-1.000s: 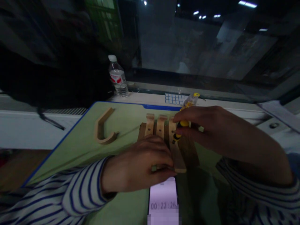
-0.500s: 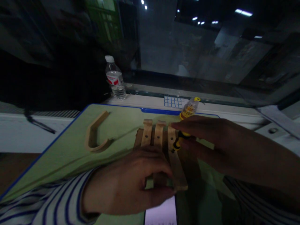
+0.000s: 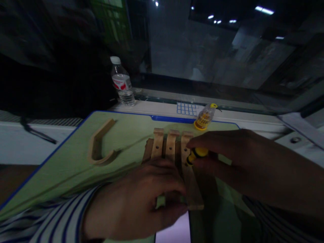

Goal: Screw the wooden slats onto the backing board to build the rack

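My right hand (image 3: pixel 227 155) pinches a short yellow-and-black screwdriver (image 3: pixel 201 152), its tip down at a hole in the rightmost wooden hook (image 3: pixel 193 192). Two similar hooks, a middle one (image 3: pixel 170 143) and a left one (image 3: pixel 157 143), lie side by side with it across a brown wooden board (image 3: pixel 148 152). Each has a round hole near its far end. My left hand (image 3: pixel 144 195) lies over the two left hooks, fingers curled, thumb and fingertips against the edge of the rightmost hook. It covers their near parts.
A loose J-shaped wooden hook (image 3: pixel 93 148) lies on the green, blue-edged table (image 3: pixel 73 158) at left. A yellow-capped clear container (image 3: pixel 205 116) stands at the far edge. A water bottle (image 3: pixel 123 84) is on the windowsill. A lit phone (image 3: pixel 174 231) lies near me.
The screwdriver in my right hand has turned, showing more of its yellow handle, with the tip still at the rightmost hook. My left hand stays nearly in place. The view shifts slightly.
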